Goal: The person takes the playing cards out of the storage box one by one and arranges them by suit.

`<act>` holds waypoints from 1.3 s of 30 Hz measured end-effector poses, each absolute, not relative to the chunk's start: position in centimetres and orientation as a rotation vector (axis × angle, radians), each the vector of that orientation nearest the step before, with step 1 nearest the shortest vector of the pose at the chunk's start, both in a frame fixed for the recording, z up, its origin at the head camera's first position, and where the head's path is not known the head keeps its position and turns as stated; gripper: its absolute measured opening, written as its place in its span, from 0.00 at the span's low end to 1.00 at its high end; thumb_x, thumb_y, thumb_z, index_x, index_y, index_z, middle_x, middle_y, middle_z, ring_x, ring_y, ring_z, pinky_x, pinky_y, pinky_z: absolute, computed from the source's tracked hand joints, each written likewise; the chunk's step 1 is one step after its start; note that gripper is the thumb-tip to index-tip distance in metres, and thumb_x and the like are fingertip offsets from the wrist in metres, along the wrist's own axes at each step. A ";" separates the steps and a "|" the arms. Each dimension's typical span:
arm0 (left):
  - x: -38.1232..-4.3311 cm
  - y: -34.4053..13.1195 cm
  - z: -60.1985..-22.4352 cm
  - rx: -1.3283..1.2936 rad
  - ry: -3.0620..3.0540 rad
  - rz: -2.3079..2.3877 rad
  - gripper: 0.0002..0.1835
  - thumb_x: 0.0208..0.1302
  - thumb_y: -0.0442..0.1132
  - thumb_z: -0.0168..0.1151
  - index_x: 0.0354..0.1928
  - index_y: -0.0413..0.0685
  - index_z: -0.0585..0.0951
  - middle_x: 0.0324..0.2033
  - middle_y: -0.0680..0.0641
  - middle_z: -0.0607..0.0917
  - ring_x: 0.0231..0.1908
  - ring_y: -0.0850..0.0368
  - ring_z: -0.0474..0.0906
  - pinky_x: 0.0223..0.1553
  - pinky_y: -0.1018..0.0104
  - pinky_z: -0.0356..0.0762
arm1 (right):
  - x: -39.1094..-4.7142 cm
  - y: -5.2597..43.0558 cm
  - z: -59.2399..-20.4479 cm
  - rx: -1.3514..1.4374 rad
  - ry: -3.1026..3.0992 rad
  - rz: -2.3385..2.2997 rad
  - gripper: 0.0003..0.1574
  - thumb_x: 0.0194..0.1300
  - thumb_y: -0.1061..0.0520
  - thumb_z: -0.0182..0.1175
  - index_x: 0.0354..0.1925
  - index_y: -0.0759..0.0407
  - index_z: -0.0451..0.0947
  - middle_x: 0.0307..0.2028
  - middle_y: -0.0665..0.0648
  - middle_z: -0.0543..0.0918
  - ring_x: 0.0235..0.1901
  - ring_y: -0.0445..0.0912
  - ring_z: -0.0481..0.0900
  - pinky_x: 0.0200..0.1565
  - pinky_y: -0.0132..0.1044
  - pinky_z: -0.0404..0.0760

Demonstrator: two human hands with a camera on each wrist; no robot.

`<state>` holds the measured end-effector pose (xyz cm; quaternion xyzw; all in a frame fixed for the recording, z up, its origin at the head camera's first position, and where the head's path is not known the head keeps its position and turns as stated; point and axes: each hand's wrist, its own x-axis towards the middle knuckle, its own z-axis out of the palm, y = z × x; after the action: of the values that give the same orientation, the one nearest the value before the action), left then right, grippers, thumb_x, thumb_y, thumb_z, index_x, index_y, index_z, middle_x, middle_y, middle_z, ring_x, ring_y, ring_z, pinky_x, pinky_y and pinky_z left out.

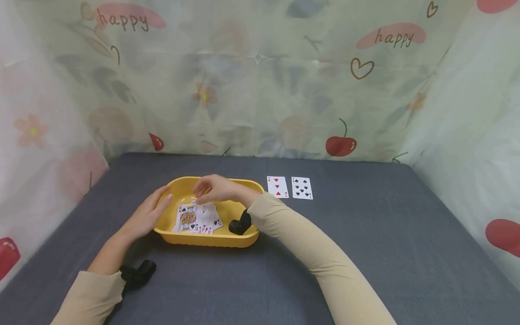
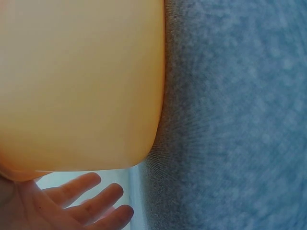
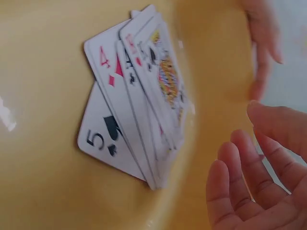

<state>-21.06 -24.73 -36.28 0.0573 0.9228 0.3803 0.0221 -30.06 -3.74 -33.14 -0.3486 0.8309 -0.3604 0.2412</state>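
Observation:
A yellow basin (image 1: 205, 240) stands on the dark table and holds a loose pile of playing cards (image 1: 205, 219). The king of spades (image 1: 188, 217) lies face up on the pile. In the right wrist view, a five of spades (image 3: 103, 132) and a four of diamonds (image 3: 106, 67) stick out from under other cards. My left hand (image 1: 146, 214) rests at the basin's left rim, its fingers loosely extended outside the wall in the left wrist view. Over the basin, above the cards, hovers my right hand (image 1: 215, 188), with fingers gently bent and nothing between them.
Right of the basin, a three of hearts (image 1: 278, 187) and a seven of spades (image 1: 302, 188) lie face up side by side on the table (image 1: 357, 234). A patterned curtain (image 1: 260, 104) hangs behind the table and along both sides.

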 end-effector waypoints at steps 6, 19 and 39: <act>-21.1 -24.7 -36.3 0.168 2.857 1.174 0.36 0.73 0.57 0.34 0.71 0.39 0.49 0.70 0.29 0.51 0.68 0.30 0.47 0.64 0.32 0.47 | -30.2 -5.0 -34.2 -0.971 2.256 -0.919 0.23 0.59 0.60 0.63 0.53 0.62 0.74 0.49 0.59 0.81 0.49 0.45 0.78 0.44 0.25 0.76; -21.1 -24.8 -36.4 0.184 2.856 1.189 0.35 0.73 0.56 0.34 0.71 0.37 0.50 0.69 0.29 0.52 0.68 0.30 0.47 0.64 0.33 0.47 | -30.3 -6.3 -35.2 -0.976 2.363 -0.747 0.29 0.54 0.61 0.68 0.55 0.60 0.73 0.54 0.56 0.79 0.55 0.45 0.75 0.55 0.28 0.73; -21.0 -24.7 -36.3 0.189 2.867 1.197 0.34 0.73 0.55 0.35 0.71 0.37 0.51 0.69 0.29 0.52 0.69 0.30 0.47 0.65 0.33 0.47 | -30.1 -6.6 -35.2 -1.003 2.432 -0.644 0.30 0.51 0.58 0.71 0.51 0.57 0.72 0.46 0.55 0.77 0.43 0.42 0.73 0.42 0.26 0.73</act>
<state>-21.04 -24.66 -36.32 0.0607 0.9209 0.3847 0.0144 -30.06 -6.57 -35.24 -0.3617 0.8770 -0.2321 0.2150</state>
